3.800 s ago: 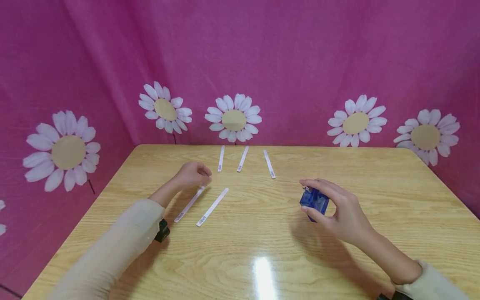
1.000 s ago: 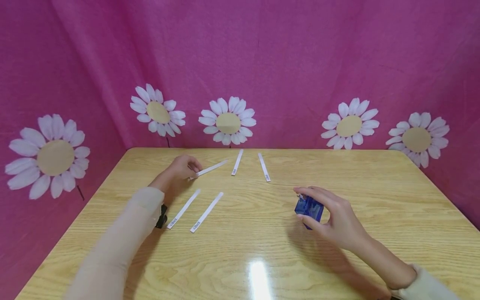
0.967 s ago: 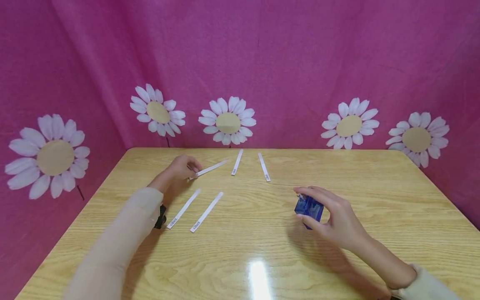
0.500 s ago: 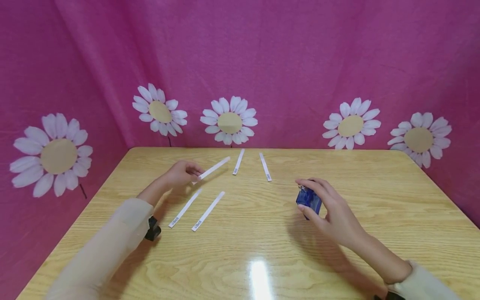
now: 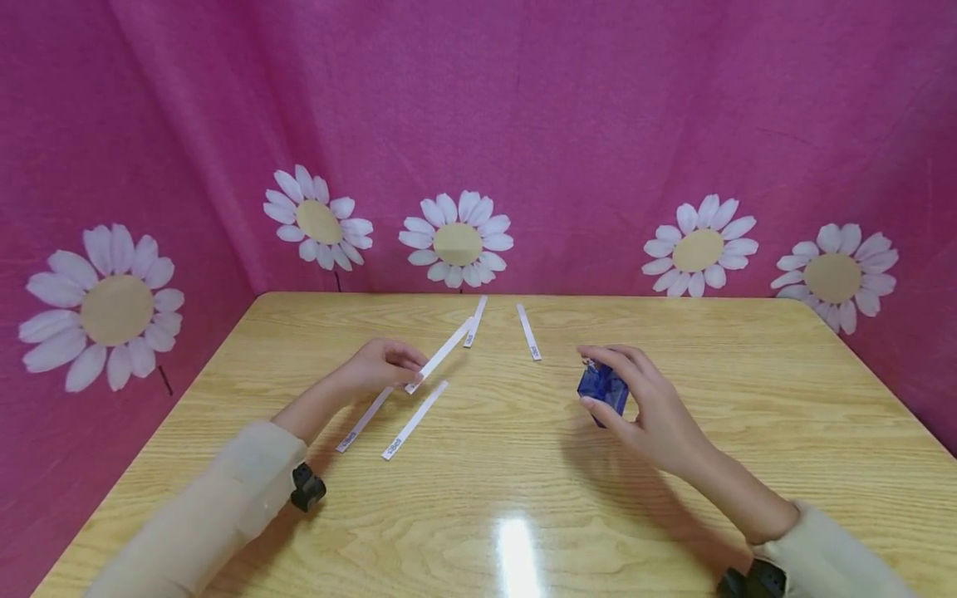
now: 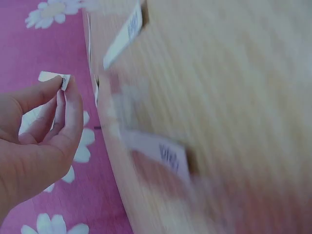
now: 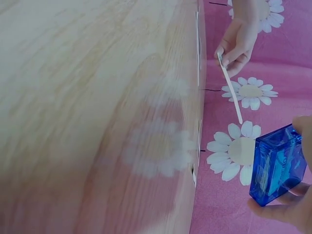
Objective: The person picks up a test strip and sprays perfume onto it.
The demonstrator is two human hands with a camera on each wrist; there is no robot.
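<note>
Between thumb and fingertips, my left hand pinches a white paper test strip by its printed end, its other end pointing up and away. In the left wrist view only a short piece of that strip shows past the fingers. My right hand grips a small blue glass perfume bottle by its top and bottom, with its spray nozzle facing the left hand. Seen from the right wrist, the bottle is squarish and see-through. Bottle and held strip are apart.
Two printed strips lie on the wooden table near the left hand, a left one and a right one. Farther back lie another strip and one to its right. A pink flowered curtain hangs behind.
The left hand has picked up the back-left strip and carried it toward me and to the right, tilting it upward. The right hand, still gripping the bottle, has shifted slightly left and up.
</note>
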